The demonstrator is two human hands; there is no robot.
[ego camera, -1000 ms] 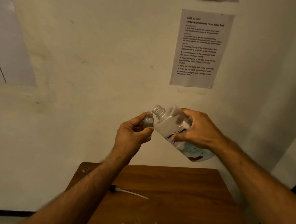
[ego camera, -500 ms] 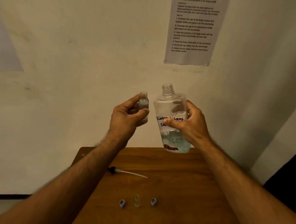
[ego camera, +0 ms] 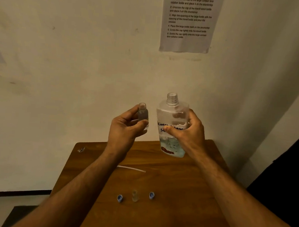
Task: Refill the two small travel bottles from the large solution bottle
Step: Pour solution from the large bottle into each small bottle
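Holding two bottles up in front of a pale wall [ego camera: 77,72], above the far end of a wooden table [ego camera: 183,195]. Left hand [ego camera: 124,129] curled round a small travel bottle [ego camera: 142,113] — thumb across its lower front, fingers behind, neck uncapped and upright. Right hand [ego camera: 188,133] wrapped round the large solution bottle [ego camera: 172,125], thumb pressed over the handwritten label, fingers round the far side; also uncapped, nearly upright, bluish liquid pooled low in it with the upper part clear. Set just beside each other, the two bottles, mouths apart and not touching, the large one's neck standing higher. Down on the table near the front edge: a second small travel bottle [ego camera: 134,195] standing upright and uncapped, flanked by two small blue caps, the left cap [ego camera: 119,198] and the right cap [ego camera: 151,195], each close by but apart from it. Farther back, a thin white tube [ego camera: 132,169] lying flat, its left end hidden behind the left forearm. Near the table's far left corner, a small scrap [ego camera: 81,149] — too small to tell what. On the wall above, a printed instruction sheet [ego camera: 188,22].
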